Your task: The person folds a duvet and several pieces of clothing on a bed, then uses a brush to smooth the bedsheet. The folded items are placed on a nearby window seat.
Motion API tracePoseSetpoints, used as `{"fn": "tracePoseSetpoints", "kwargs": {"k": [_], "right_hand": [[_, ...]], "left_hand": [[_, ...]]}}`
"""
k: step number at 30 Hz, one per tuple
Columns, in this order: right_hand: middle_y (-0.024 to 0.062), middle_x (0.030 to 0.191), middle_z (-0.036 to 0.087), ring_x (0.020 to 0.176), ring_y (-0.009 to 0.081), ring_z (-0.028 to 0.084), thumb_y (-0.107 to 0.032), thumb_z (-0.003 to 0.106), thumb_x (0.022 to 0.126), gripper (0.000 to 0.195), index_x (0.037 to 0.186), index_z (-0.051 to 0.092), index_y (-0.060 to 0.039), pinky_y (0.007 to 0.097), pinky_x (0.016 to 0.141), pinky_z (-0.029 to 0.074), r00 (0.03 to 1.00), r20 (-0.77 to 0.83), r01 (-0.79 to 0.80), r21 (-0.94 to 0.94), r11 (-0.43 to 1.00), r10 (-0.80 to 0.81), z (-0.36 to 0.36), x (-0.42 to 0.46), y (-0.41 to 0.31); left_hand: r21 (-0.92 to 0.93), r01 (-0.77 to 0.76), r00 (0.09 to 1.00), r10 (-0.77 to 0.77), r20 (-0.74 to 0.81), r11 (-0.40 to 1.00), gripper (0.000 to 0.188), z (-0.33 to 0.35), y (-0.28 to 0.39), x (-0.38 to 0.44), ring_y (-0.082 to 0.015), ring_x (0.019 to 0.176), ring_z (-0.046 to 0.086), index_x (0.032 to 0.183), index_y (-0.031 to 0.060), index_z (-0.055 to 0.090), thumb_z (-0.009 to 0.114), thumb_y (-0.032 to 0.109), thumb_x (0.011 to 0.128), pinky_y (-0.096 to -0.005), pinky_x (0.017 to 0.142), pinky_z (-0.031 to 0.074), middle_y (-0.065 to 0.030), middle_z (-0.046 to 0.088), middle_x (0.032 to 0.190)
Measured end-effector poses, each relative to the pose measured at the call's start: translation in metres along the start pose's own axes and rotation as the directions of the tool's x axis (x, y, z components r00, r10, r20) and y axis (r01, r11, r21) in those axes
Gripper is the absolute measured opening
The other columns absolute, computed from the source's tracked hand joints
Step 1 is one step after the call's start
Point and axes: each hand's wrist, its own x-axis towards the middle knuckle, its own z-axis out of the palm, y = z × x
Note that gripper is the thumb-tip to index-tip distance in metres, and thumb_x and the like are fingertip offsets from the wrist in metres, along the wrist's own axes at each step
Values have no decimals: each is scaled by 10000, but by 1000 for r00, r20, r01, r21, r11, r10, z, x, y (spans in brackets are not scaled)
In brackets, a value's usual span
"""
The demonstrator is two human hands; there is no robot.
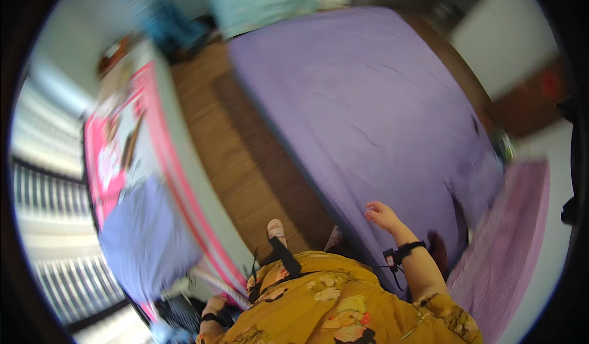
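My right hand (381,215) hovers above or just at the near left edge of a bed with a purple fitted sheet (359,105); nothing shows in it, and its fingers are loosely spread. A black strap with a small device is on that forearm. My left hand (215,303) hangs low at the bottom left, beside the end of a pink-edged surface, its fingers partly hidden and blurred. Close to it, a blue-violet pillow (149,240) lies on that surface. The sheet has small wrinkles and a gathered fold at its near right corner.
A long surface with a pink-edged cover (170,146) and several items runs along the left, by striped curtains (50,197). Brown wooden floor (230,132) lies between it and the bed. A pink padded headboard or cushion (506,247) stands at the right, and pale green fabric (267,3) at the far end.
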Motion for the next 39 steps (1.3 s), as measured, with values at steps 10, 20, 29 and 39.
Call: {"fn": "tracePoseSetpoints", "kwargs": {"k": [10, 20, 29, 39], "right_hand": [[75, 807, 643, 601, 187, 619, -142, 615, 804, 245, 1030, 600, -47, 331, 520, 491, 546, -312, -327, 775, 541, 777, -39, -186, 402], [95, 1046, 592, 824, 234, 624, -217, 671, 825, 519, 1286, 455, -118, 395, 669, 517, 347, 23, 221, 970, -105, 938, -50, -222, 558], [120, 1100, 529, 900, 223, 577, -104, 719, 787, 951, 1482, 74, -182, 360, 749, 527, 123, 63, 825, 548, -137, 990, -211, -178, 608], [149, 702, 618, 450, 208, 578, -95, 556, 750, 312, 1037, 557, 27, 349, 397, 453, 158, -351, 578, 791, 202, 923, -277, -96, 521]], "left_hand": [[-714, 85, 852, -422, -310, 695, 355, -412, 109, 116, -130, 625, 532, 1203, 135, 561, 538, 168, 851, -336, 491, 416, -20, 587, 890], [-217, -332, 941, 309, -135, 918, 379, -458, 557, 191, -175, 933, 605, 1254, 44, 528, 578, 53, 879, -275, 750, 478, -75, 612, 1125], [-57, -45, 995, 40, -91, 997, 313, -462, 614, 150, -171, 955, 614, 1188, 13, 565, 609, 105, 892, -267, 778, 486, -79, 639, 1077], [61, -188, 981, 190, -39, 980, 272, -439, 628, 171, -165, 882, 638, 1138, -5, 586, 609, 117, 897, -280, 780, 504, -82, 672, 975]]}}
